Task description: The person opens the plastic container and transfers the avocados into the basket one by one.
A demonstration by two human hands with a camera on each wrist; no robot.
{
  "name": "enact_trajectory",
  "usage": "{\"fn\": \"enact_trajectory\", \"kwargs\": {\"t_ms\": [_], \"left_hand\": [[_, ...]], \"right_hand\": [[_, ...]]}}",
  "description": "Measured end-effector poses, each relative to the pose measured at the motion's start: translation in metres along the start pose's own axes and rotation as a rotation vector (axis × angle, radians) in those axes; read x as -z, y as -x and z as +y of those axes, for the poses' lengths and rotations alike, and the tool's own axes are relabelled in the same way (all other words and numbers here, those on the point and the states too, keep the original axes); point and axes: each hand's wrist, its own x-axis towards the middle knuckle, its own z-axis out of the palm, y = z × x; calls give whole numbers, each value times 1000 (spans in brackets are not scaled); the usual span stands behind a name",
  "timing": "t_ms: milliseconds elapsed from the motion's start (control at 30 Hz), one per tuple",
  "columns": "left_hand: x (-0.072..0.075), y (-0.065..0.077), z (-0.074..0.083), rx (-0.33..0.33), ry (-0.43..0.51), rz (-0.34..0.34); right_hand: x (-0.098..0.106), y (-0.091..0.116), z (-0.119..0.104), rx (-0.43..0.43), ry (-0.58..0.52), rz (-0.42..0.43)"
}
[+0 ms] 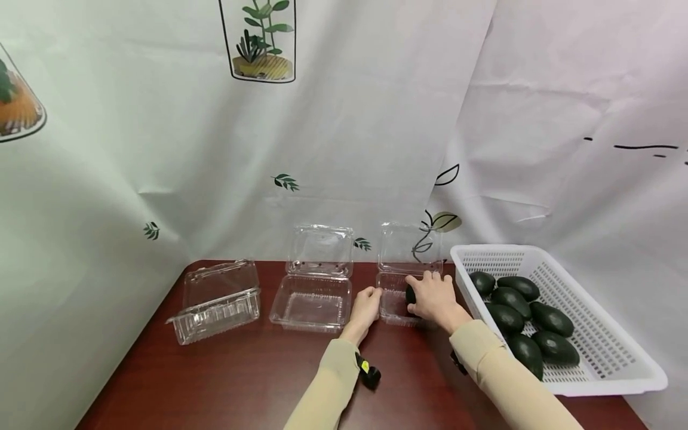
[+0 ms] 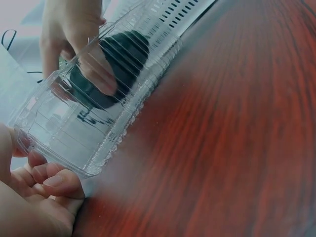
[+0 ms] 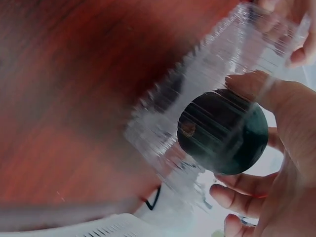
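Note:
My right hand (image 1: 434, 297) reaches down into the right-hand clear plastic clamshell container (image 1: 395, 319), whose lid stands raised at the back. Its thumb and fingers grip a dark green avocado (image 3: 222, 133), seen through the container's ribbed wall in the right wrist view. In the left wrist view the avocado (image 2: 129, 57) sits low inside, toward the end by the basket. At the container's near-left side, my left hand (image 1: 366, 307) pinches the rim between thumb and curled fingers. The left wrist view shows these fingers (image 2: 61, 182) at the corner.
Another open clamshell (image 1: 310, 325) stands left of my left hand. Farther left, a third clamshell (image 1: 217, 316) sits at an angle, lid up. A white perforated basket (image 1: 607, 328) with several avocados (image 1: 550, 319) is on the right. A printed cloth (image 1: 349, 149) hangs behind the reddish-brown table (image 1: 226, 382).

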Motion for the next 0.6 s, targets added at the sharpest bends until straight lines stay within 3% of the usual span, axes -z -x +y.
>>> {"fn": "enact_trajectory", "kwargs": {"t_ms": [300, 600], "left_hand": [[-2, -1, 3, -14, 12, -14], [-1, 0, 0, -44, 4, 9]], "right_hand": [[33, 0, 15, 16, 22, 96], [68, 6, 48, -20, -12, 99]]}}
